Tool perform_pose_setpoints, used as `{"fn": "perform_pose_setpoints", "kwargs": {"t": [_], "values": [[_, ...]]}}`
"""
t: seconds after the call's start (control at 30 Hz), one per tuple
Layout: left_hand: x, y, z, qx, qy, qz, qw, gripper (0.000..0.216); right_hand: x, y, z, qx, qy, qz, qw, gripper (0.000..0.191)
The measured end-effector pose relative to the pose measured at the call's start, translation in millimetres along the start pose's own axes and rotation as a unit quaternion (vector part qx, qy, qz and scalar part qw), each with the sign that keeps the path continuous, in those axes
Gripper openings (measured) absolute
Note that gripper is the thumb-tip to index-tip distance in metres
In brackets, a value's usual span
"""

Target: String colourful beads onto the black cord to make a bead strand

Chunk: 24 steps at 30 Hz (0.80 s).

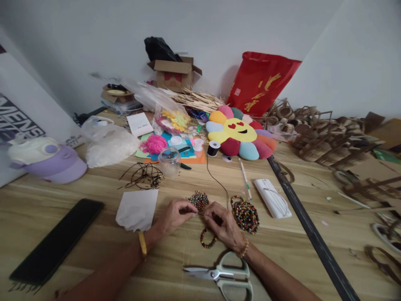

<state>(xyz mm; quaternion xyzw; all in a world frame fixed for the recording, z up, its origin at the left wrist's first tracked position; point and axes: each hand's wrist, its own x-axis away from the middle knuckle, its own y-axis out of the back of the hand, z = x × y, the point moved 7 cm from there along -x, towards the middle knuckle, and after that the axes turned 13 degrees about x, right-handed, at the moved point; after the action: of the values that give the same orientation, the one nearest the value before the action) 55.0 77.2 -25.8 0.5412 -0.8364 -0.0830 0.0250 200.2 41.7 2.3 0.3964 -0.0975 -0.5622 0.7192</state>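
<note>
My left hand [177, 215] is closed in a pinch, with its fingertips beside a loose heap of multicoloured beads [199, 200]. My right hand [224, 223] pinches too, its fingertips just apart from the left ones. A short, thin dark strand spans the gap between them. Black cord [217, 180] runs from a spool [213, 148] down to the right hand. Under that hand lies a beaded bracelet [205, 244]; whether the pinched strand belongs to it I cannot tell. A pile of beaded bracelets [246, 215] sits to the right. Scissors [216, 274] lie nearer me, blades pointing left.
A white paper [138, 209] and tangled black cord pieces [144, 175] lie left of the hands. Behind are a clear jar [169, 161], pink yarn [154, 144] and a flower cushion [239, 133]. On the right are a white power bank [272, 198] and small woven baskets [313, 142].
</note>
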Motion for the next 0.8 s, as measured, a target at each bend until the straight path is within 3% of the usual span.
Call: {"fn": "perform_pose_setpoints", "kwargs": {"t": [0.8], "values": [[1.7,-1.8,-4.1,-0.015,0.004,0.008,1.000,0.008,-0.5,-2.1,3.0,-0.001,-0.001,0.020,1.000,0.014]]}}
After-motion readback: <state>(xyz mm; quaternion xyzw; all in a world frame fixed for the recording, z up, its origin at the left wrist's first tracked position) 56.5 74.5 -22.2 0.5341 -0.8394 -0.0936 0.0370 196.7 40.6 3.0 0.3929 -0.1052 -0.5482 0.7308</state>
